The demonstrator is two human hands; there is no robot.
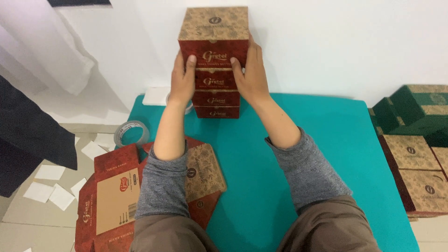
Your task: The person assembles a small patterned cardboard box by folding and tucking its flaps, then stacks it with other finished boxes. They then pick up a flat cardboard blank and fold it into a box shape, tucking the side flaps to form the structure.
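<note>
At top centre of the frame, a stack of four red-and-brown cardboard boxes stands against a white wall [326,42], at the far edge of a teal table [261,154]. The top box [213,35] is the one in hand. The left hand [183,77] presses its left side, thumb on the red front face; the right hand [249,70] presses its right side, thumb also on the front. Both hands are clamped on that box from opposite sides, so it sits directly between them, w/ neither hand nearer. Its long axis runs left-right across the frame, level, roughly squared over the three lower boxes [217,95]. Grey sleeves cover both forearms, which reach straight up-frame.

Lower left, a flat unfolded box blank [112,196] lies partly under the left forearm, hanging off the table edge. A clear tape roll [131,133] sits at mid left, approx. at the table corner. White paper scraps [51,184] litter the floor at left. At the right edge are more boxes [415,140], green and brown, some flat, some stacked.
</note>
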